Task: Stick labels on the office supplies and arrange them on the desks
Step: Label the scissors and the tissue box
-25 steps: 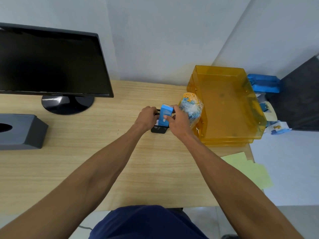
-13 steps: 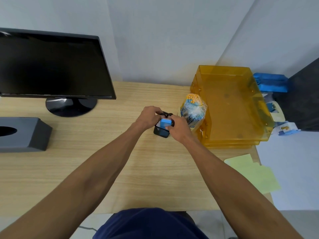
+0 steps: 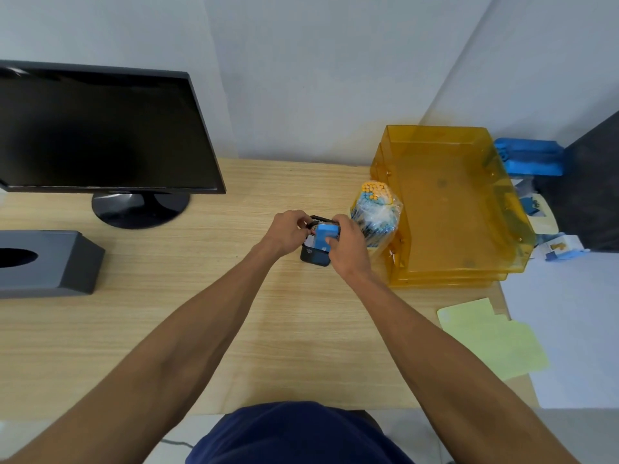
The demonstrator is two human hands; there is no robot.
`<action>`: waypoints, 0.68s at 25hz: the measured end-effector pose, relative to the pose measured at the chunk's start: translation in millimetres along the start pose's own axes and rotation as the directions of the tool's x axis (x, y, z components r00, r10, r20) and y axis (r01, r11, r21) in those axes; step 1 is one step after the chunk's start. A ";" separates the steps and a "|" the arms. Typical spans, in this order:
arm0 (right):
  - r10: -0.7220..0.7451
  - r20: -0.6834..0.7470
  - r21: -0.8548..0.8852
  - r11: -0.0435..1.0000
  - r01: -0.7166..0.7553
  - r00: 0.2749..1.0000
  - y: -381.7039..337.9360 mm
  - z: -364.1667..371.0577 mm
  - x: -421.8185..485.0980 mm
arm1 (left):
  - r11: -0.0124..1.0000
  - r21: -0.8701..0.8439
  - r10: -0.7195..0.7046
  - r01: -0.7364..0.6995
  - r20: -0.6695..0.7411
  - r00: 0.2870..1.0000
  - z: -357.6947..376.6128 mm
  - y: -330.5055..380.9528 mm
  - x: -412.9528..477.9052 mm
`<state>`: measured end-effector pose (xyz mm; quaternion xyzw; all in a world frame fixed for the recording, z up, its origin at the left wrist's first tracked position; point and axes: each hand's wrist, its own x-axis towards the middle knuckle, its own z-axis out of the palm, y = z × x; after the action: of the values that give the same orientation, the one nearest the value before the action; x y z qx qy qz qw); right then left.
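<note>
In the middle of the frame the right hand [image 3: 348, 251] has its fingers and thumb curled round a small blue box [image 3: 325, 236], which sits partly inside a black mesh holder [image 3: 314, 257] on the worktop [image 3: 207, 313]. The left hand [image 3: 287, 233] is also curled, and it pinches the far left rim of the holder, as I judge, to keep it from sliding. Whether a label is already on the box I cannot tell; the hands cover most of it.

The box looks like thin cardboard: light, stiff enough on its edges, but easy to dent on its wide faces. I would hold it by the two narrow sides near the top, as the hand does now. The holder is probably light wire mesh and may tip, so one hand on its rim is sensible.

Just right of the hands a bundle of pens [image 3: 376, 212] in clear wrap stands beside the stacked orange trays [image 3: 462, 262]. The wrap looks slippery, so this bundle is better held round its middle.
</note>
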<state>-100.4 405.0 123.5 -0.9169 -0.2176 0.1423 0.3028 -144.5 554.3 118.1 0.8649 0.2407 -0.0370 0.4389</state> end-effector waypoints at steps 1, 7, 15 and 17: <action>0.003 -0.012 -0.013 1.000 -0.003 1.000 -1.1 -0.9 -2.4 | 1.000 0.004 -0.012 0.012 -0.003 1.000 0.5 0.1 -0.7; 0.061 -0.064 -0.050 0.997 -0.064 0.996 -20.6 4.6 -11.8 | 0.999 0.025 -0.020 0.021 -0.026 0.999 0.4 0.6 -6.0; 0.103 0.017 0.050 0.993 -0.104 0.995 -31.5 -8.5 -7.3 | 0.999 -0.037 -0.011 0.009 -0.041 0.999 3.1 -2.4 -5.0; 0.065 0.053 0.020 0.998 -0.066 0.997 -30.0 -13.7 -7.8 | 0.999 -0.047 -0.011 0.009 -0.038 0.999 4.0 -1.9 -4.8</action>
<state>-111.2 416.1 153.6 -0.9162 -0.1938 0.1783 0.3021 -149.0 550.3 115.6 0.8537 0.2542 -0.0171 0.4543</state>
